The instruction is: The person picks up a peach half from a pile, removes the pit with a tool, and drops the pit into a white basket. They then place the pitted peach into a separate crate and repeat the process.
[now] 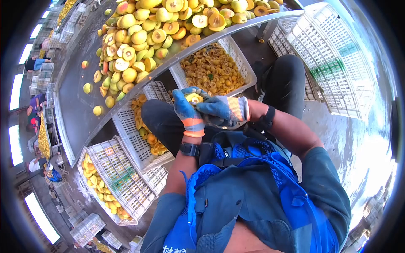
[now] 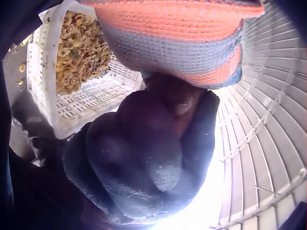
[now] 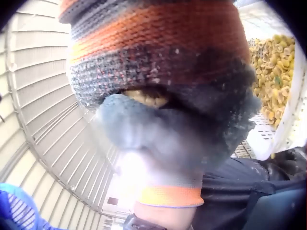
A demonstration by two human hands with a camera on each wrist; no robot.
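Observation:
A yellow peach half (image 1: pixel 194 98) with a brownish centre is held in my gloved left hand (image 1: pixel 184 109), in front of my body. Up against it is my gloved right hand (image 1: pixel 219 108), fingers curled and their tips at the fruit's near edge. In the right wrist view a small pale yellow thing (image 3: pixel 147 98) shows in the fold between the gloves; most of it is hidden, and I cannot tell what it is. The gloves are blue with grey and orange cuffs, and they overlap closely in both wrist views.
Beyond my hands, a metal table (image 1: pixel 78 116) bears a heap of halved peaches (image 1: pixel 135 38). Under its edge stands a white crate (image 1: pixel 249 76) of scooped-out scraps (image 1: pixel 215 69). More crates of fruit (image 1: pixel 120 162) stand at left; an upright white crate (image 1: pixel 337 63) stands at right.

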